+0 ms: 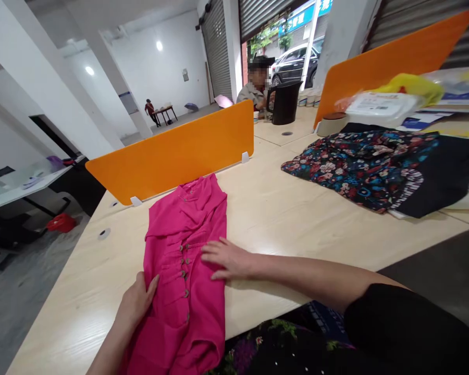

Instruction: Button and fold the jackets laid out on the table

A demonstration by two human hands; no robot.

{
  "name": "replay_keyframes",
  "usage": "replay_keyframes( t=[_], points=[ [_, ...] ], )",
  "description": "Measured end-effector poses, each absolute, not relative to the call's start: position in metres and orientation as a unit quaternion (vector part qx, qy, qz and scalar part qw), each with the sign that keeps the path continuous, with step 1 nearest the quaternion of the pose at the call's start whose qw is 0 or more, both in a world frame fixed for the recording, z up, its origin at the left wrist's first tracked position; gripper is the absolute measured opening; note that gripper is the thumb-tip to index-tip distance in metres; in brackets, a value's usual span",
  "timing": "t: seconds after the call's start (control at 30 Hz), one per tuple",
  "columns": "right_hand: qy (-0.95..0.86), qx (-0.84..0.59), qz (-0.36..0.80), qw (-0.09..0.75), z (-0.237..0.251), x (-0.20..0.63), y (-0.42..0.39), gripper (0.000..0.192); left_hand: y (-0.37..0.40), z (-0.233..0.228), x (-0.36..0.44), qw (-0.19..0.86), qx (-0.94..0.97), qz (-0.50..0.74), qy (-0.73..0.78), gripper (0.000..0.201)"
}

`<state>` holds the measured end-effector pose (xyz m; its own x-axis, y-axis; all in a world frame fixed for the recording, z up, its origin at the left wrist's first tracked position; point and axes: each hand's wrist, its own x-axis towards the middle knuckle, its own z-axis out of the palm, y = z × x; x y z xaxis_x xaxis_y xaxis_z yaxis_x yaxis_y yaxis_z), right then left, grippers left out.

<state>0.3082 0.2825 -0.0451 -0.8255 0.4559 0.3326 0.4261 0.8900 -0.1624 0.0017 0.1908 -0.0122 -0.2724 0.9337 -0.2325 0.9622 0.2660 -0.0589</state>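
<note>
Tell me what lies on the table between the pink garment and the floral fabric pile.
In the head view, only bare wooden table shows between the pink garment and the floral fabric pile; nothing rests on that stretch.

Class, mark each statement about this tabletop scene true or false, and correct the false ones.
1. Both hands rest on the pink garment. True: left hand, right hand.
2. The pink garment has a row of buttons. True.
3. The divider behind the garment is blue. False: it is orange.
4. The floral fabric lies under the left hand. False: it lies apart, far right on the table.
</note>
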Motion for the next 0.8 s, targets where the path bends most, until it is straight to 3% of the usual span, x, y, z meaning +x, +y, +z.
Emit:
replay_keyframes(
  t=[0.17, 0.27, 0.33, 0.4, 0.5, 0.67, 0.8],
  points=[
    [-0.952, -0.293, -0.007, 0.087, -0.032, 0.337, 0.267, 0.021, 0.189, -0.013, 0.046, 0.133, 0.619, 0.026, 0.774, 0.017],
    [-0.924, -0.383, 0.008, 0.015, -0.008, 0.362, 0.291, 0.017, 0.185, -0.003, 0.061, 0.151, 0.638, -0.018, 0.755, 0.016],
    [-0.915, -0.397, 0.063, -0.025, 0.005, 0.371, 0.308, 0.015, 0.185, 0.007, 0.066, 0.089, 0.645, -0.035, 0.758, 0.023],
    [-0.905, -0.416, 0.093, 0.01, 0.01, 0.369, 0.324, 0.017, 0.193, 0.017, 0.071, -0.02, 0.659, 0.009, 0.752, 0.032],
    [-0.862, -0.482, 0.059, 0.148, 0.002, 0.345, 0.351, 0.028, 0.227, 0.019, 0.087, -0.108, 0.734, 0.1, 0.663, 0.031],
    [-0.848, -0.492, 0.035, 0.193, -0.034, 0.303, 0.384, 0.034, 0.305, -0.011, 0.123, -0.002, 0.779, 0.193, 0.597, 0.031],
    [-0.828, -0.503, 0.044, 0.245, -0.053, 0.304, 0.393, 0.036, 0.344, -0.022, 0.121, 0.022, 0.715, 0.268, 0.646, 0.011]
  ],
)
